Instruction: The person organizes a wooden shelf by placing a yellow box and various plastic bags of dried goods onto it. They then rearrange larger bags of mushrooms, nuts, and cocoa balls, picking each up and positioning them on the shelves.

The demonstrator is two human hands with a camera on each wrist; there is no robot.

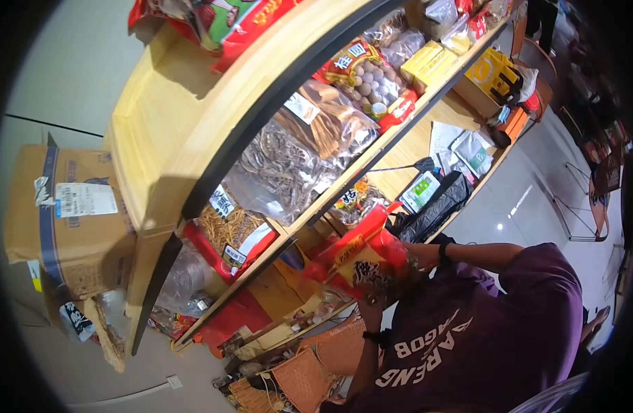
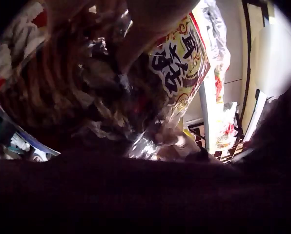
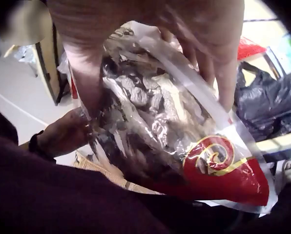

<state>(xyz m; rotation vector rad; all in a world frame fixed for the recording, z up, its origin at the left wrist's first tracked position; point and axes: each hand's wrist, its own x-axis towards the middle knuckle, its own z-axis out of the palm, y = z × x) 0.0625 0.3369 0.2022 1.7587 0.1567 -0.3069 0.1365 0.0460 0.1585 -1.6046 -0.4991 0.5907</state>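
A red and clear plastic bag of dried mushrooms [image 1: 358, 256] is held in front of the body, tilted, near the shelf edge. My left hand [image 1: 373, 311] grips its lower side in the head view. On the opposite edge, my right hand [image 1: 420, 258] has hold of it. From the right wrist, the thumb and fingers [image 3: 223, 83] curl over the bag, with the dried pieces showing through the clear film. The left wrist view has dark fingers [image 2: 157, 17] across the bag's top, beside a panel with black characters.
A wooden shelf unit [image 1: 148, 117] carries a longan bag [image 1: 371, 79], clear bags of dried food [image 1: 275, 172], a bag of dried sticks [image 1: 230, 230] and a yellow box [image 1: 430, 65]. A black plastic bag [image 1: 437, 203] lies lower down. A cardboard box [image 1: 89, 237] stands beside the unit.
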